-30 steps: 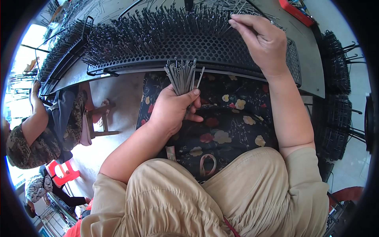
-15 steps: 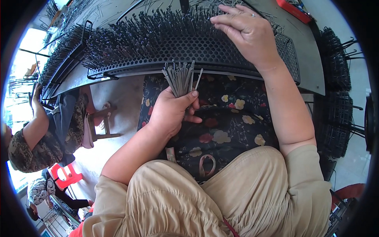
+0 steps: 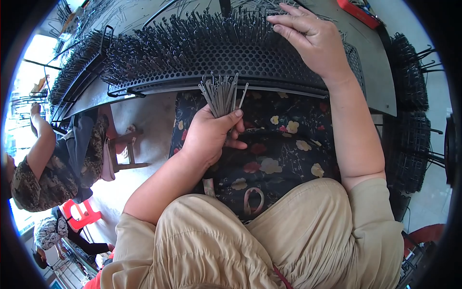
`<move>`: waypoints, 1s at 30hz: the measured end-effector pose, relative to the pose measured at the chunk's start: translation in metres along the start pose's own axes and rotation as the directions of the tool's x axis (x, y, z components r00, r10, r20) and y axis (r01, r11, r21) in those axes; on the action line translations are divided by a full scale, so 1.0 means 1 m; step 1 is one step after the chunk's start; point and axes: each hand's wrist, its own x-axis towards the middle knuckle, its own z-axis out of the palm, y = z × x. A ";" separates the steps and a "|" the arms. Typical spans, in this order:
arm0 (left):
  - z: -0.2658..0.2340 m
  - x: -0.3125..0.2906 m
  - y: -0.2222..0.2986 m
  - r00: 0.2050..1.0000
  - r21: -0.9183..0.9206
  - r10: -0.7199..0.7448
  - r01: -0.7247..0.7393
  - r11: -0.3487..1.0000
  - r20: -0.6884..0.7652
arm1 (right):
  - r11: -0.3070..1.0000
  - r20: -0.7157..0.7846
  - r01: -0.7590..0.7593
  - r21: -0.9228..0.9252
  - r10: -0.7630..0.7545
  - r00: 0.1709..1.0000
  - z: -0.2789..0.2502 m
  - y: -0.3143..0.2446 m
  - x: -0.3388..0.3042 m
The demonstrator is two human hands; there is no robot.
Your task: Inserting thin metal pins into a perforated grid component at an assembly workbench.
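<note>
The fingers [image 3: 230, 126] of the left hand [image 3: 209, 137] were curled tightly round a bundle of thin metal pins [image 3: 222, 94], the thumb pressed across the front. The pins were grey, straight and slender, fanning slightly at their upper ends, which reached the front edge of a perforated black tray [image 3: 226, 60]. The bundle stood nearly upright in the fist, held just above the lap.

The fingers [image 3: 288, 26] of the right hand [image 3: 313, 41] were loosely bent and spread, palm down, resting on the upright pins already seated in the tray. Whether a pin was pinched beneath them could not be determined, as the fingertips were hidden among the pins.

The tray was dark metal with a regular grid of small round holes, its surface bristling with densely set pins. It lay on a dark grey tabletop [image 3: 375, 77], which appeared smooth and flat. A second tray [image 3: 77, 67] of the same kind, likewise filled, lay to the left. Further wiry black racks [image 3: 409, 125] were stacked at the right edge.

Across the lap lay a dark cloth with a floral print [image 3: 279, 154] in red and cream, soft and creased. The wearer's beige garment [image 3: 250, 241] was gathered in folds below. At the left, another person in patterned clothing [image 3: 43, 168] sat beside a small wooden stool [image 3: 127, 151], near a red plastic chair [image 3: 79, 214].
</note>
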 end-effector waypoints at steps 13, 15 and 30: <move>0.000 -0.001 -0.001 1.000 0.002 -0.002 0.002 1.000 -0.012 | 0.952 0.091 0.212 -0.220 -0.197 0.976 0.021 -0.006 -0.008; 0.001 -0.001 -0.001 1.000 0.007 -0.003 0.003 1.000 -0.012 | 0.940 0.123 0.192 -0.284 -0.163 0.979 0.025 -0.006 -0.005; 0.012 -0.011 0.004 0.976 -0.016 0.215 -0.214 0.977 0.046 | 0.725 0.166 -0.385 0.571 0.357 0.919 0.030 -0.064 -0.059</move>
